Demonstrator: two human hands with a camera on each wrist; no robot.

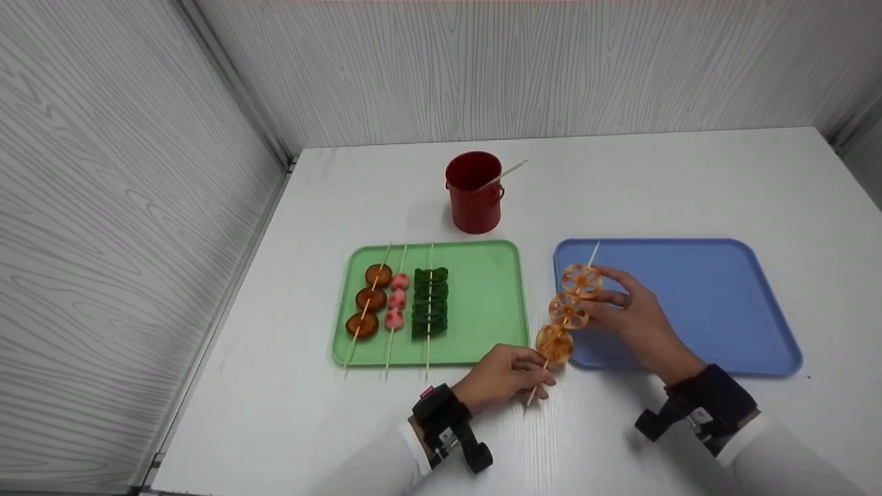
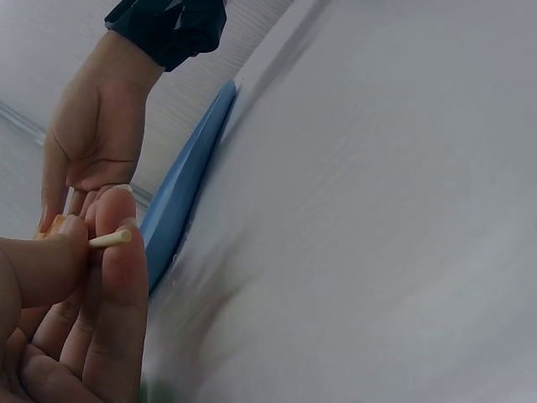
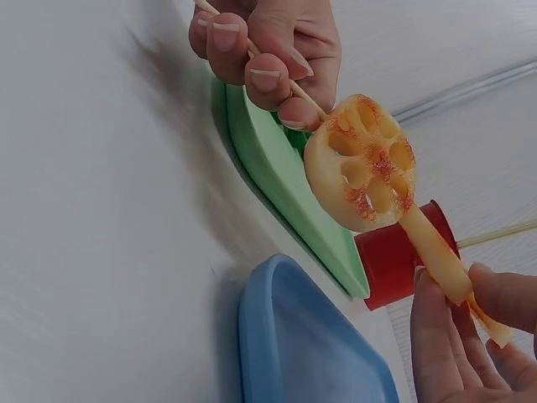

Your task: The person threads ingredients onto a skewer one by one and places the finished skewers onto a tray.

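A lotus root skewer with three browned slices slants between both hands, above the gap between the two trays. My left hand pinches the lower end of its stick; in the left wrist view the stick's blunt tip pokes out past thumb and finger. Higher up, my right hand grips the upper slices between thumb and fingers, over the left part of the blue tray. The right wrist view shows the nearest lotus root slice face on, with the other slices edge-on by the right fingers.
On the green tray lie three skewers: brown round slices, pink pieces and folded green leaves. Behind stands a red bucket with a thin stick leaning in it. Wood-grain walls enclose the white table.
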